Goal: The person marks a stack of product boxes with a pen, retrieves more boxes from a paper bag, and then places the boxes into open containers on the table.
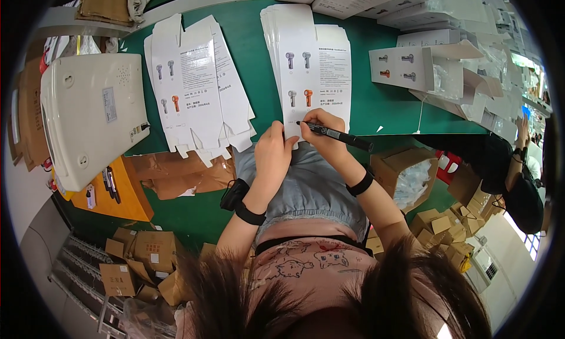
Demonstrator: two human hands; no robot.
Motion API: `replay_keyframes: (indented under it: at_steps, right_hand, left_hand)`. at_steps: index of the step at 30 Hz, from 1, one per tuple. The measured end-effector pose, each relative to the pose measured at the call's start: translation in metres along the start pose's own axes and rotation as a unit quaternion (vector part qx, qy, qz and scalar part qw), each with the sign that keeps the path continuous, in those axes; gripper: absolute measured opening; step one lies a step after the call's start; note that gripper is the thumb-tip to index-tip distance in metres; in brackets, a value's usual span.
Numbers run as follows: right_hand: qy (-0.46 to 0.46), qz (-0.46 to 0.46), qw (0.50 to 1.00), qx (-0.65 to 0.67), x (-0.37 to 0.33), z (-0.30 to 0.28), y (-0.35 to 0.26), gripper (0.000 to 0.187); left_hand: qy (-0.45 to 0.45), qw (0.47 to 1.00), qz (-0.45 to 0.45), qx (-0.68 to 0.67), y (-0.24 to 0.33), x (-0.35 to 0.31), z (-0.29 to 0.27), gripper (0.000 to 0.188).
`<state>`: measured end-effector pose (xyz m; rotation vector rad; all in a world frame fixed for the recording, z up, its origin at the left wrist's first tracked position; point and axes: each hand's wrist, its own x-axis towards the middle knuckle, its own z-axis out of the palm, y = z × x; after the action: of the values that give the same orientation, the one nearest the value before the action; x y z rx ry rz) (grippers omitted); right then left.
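A stack of flat, unfolded white cartons (305, 74) printed with small purple, grey and orange handheld devices lies in front of me on the green table. My right hand (325, 140) is closed round a black marker pen (338, 136), its tip at the lower part of the top carton. With bent fingers and thumb, my left hand (274, 152) grips that stack's lower left edge. To the left lies a second pile of the same flat cartons (191, 86), fanned out and overlapping; neither hand touches it.
A cream-coloured machine casing (97, 115) stands at the left table edge. Folded white boxes (400, 68) with clear plastic bags crowd the right side. Below are an orange stool-like surface (120, 192) with pens, and brown cardboard boxes (154, 250). Another person's arm (518, 156) shows far right.
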<state>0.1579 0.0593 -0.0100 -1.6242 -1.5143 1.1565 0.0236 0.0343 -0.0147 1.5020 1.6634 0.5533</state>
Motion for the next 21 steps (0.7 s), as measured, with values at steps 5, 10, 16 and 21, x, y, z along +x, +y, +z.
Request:
replay_keyframes:
  at_steps: [5,10,16,21]
  right_hand:
    - [0.018,-0.062,0.997,-0.045,0.001,0.003,0.001,0.008]
    - [0.010,-0.034,0.999,0.001,-0.001,0.000,0.001,0.007]
    - [0.129,0.104,0.940,0.300,-0.002,-0.023,-0.010,0.007]
    - [0.166,0.047,0.923,0.344,0.009,-0.044,-0.019,0.007]
  left_hand:
    - [0.003,1.000,0.012,0.009,0.000,0.000,0.000,0.025]
    - [0.001,1.000,0.008,0.009,-0.001,-0.001,-0.001,0.026]
    - [0.044,0.998,0.047,-0.007,-0.005,-0.006,-0.003,0.025]
    - [0.059,0.997,0.054,0.008,0.002,-0.013,-0.019,0.022]
